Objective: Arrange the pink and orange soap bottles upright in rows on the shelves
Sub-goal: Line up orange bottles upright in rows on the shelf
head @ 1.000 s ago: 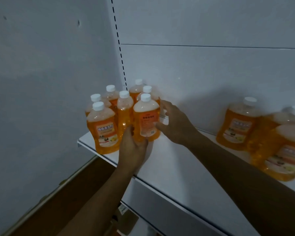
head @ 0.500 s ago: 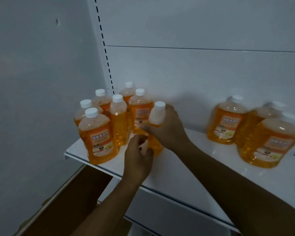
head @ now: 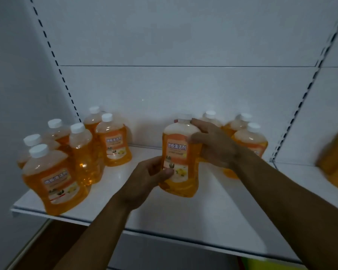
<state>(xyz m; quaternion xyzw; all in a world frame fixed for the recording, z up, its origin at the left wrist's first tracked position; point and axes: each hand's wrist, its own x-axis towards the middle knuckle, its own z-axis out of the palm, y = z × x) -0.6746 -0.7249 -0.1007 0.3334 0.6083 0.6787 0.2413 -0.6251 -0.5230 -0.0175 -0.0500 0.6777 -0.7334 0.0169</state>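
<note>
White shelf (head: 183,217), bare at mid-front, set against a white panelled back wall (head: 183,84) with slotted uprights (head: 300,106). Orange bottle (head: 180,158) upright at centre, label forward. Left hand (head: 144,180) grips its lower body; right hand (head: 213,145) grips its shoulder. Upright bottle clusters stand left (head: 53,176) and behind right (head: 250,139).
</note>
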